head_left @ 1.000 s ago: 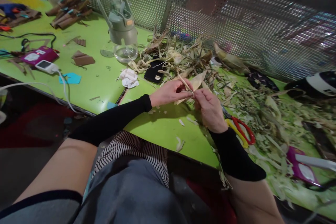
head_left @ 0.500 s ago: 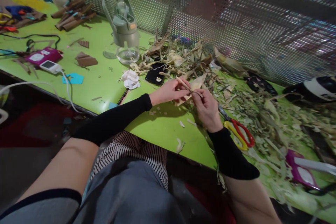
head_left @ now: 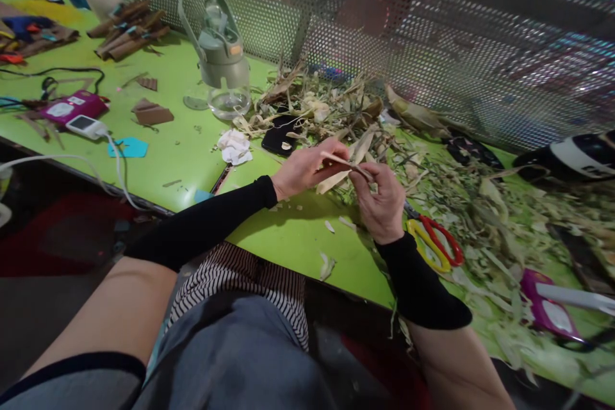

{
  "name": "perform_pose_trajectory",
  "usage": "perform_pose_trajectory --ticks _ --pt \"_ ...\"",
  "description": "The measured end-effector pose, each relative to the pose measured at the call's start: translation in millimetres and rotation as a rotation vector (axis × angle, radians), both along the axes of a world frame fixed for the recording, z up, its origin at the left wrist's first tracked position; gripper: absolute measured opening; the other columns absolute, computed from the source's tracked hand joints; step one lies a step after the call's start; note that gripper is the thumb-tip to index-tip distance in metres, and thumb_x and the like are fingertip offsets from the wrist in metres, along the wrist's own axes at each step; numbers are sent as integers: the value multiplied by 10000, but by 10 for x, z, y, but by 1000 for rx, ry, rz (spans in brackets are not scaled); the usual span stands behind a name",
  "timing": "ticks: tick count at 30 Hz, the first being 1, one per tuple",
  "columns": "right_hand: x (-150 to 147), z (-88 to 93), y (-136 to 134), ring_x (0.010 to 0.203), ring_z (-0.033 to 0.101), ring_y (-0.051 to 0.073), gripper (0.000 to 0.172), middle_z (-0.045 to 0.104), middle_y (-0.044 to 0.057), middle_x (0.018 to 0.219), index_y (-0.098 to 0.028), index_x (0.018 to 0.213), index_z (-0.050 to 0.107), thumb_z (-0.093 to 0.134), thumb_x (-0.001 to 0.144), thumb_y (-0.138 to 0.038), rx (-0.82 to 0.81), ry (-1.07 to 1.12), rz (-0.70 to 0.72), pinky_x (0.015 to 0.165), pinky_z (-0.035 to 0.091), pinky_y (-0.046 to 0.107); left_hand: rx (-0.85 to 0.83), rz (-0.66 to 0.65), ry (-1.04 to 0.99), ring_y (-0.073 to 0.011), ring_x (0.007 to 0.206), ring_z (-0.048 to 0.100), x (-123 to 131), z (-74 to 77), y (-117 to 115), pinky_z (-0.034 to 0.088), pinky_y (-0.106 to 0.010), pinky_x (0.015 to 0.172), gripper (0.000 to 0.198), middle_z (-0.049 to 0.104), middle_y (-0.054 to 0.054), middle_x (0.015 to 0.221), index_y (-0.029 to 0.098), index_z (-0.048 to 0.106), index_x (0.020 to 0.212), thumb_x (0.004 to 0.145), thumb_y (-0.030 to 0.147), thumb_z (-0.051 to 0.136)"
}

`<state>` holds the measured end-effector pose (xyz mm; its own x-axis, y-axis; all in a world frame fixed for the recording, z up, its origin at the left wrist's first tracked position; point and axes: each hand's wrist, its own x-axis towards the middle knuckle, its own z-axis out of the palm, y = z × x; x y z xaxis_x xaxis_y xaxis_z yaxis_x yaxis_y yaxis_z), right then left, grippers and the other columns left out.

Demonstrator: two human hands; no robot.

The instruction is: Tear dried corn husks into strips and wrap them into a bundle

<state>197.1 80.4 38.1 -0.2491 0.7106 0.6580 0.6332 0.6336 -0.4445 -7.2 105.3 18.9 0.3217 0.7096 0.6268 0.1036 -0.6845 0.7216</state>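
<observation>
Over the green table, my left hand (head_left: 307,168) and my right hand (head_left: 382,200) meet around a thin, pale, stick-like roll of dry husk (head_left: 342,160). The left fingers close on its left part. The right thumb and fingertips pinch its other end. A wider flap of dry husk (head_left: 364,146) shows just behind the fingers; whether it joins the roll is hard to tell. Scissors (head_left: 435,243) with one red and one yellow handle lie beside my right wrist. A black phone-like slab (head_left: 278,134) lies beyond my left hand.
Husk scraps (head_left: 331,99) heap against a perforated metal screen (head_left: 288,19). A clear bottle with a green lid (head_left: 225,64), crumpled tissue (head_left: 234,147), bundled brown rolls (head_left: 129,29) and a purple device with cables (head_left: 74,107) stand leftward. Another purple device (head_left: 550,307) lies right.
My left fingers have straightened somewhat and shifted along the husk roll. My right hand keeps its pinch. The whole view has shifted slightly.
</observation>
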Motion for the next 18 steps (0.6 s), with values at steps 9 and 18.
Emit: perform_pose_trajectory --ticks 9,18 --pt "-4 -133 95 769 652 194 376 671 20 896 -252 1106 590 761 894 -511 -223 272 -4 694 560 361 -964 -275 -139 -63 581 666 84 278 -167 488 -174 564 153 776 -32 864 158 620 1074 1047 309 618" --pt "-79 18 -34 857 658 251 322 729 73 935 -245 957 691 628 1003 -557 -118 -130 63 809 544 445 -1084 -150 -501 1 459 488 47 350 -137 231 -150 398 260 810 -72 1148 165 699 1257 1073 295 570"
